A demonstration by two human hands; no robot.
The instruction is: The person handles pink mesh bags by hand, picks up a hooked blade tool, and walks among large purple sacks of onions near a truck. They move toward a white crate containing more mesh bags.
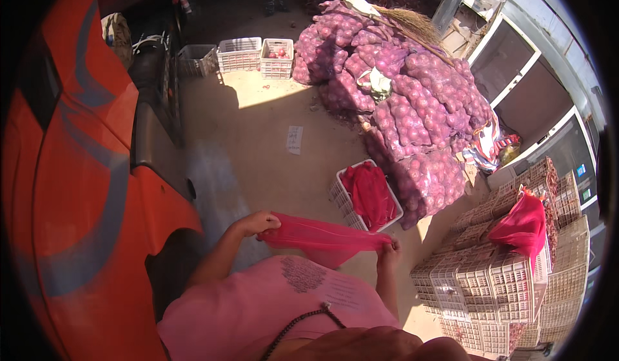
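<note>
A red mesh bag (pixel 316 237) is stretched sideways in front of my chest. My left hand (pixel 255 224) grips its left end, fingers closed round the mesh. At the other end my right hand (pixel 388 251) pinches the bag's corner. The middle of the mesh sags a little between them. Just beyond my right hand stands a white plastic crate (pixel 347 207), with folded red mesh bags (pixel 369 193) heaped in it.
Full mesh sacks of onions (pixel 412 116) are piled ahead on the right, a straw broom (pixel 412 24) on top. Stacked crates (pixel 477 283) rise at my right, red mesh (pixel 523 225) draped over them. An orange vehicle (pixel 97 200) stands close on my left. More crates (pixel 238 55) line the far side.
</note>
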